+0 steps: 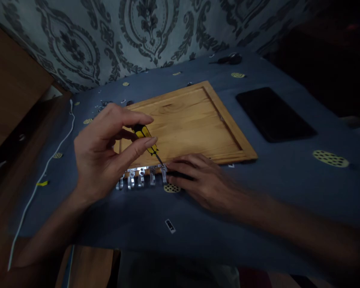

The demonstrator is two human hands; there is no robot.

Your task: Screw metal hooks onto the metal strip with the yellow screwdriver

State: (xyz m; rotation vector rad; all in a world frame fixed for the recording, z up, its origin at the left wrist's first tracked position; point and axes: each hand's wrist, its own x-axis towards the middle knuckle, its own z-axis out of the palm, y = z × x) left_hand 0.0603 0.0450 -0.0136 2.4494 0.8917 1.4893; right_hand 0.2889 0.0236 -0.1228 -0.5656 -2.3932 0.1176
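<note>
A yellow and black screwdriver (145, 138) is held in my left hand (103, 148), tilted with its shaft down to the right. My thumb and bent fingers are around the handle, and the index finger extends past its top. The tip meets the right end of a shiny metal hook rail (141, 176), which lies along the near edge of a framed wooden board (183, 124). Several hooks hang off that edge. At the rail's right end, my right hand (204, 180) has its fingers closed against the last hook; its thumb is hidden.
A dark tablet-like slab (276, 114) lies right of the board. Small metal pieces (103, 106) sit behind my left hand, and a dark handled object (228, 59) near the patterned wall. A white cable (45, 172) runs along the left side of the blue-covered table (204, 236).
</note>
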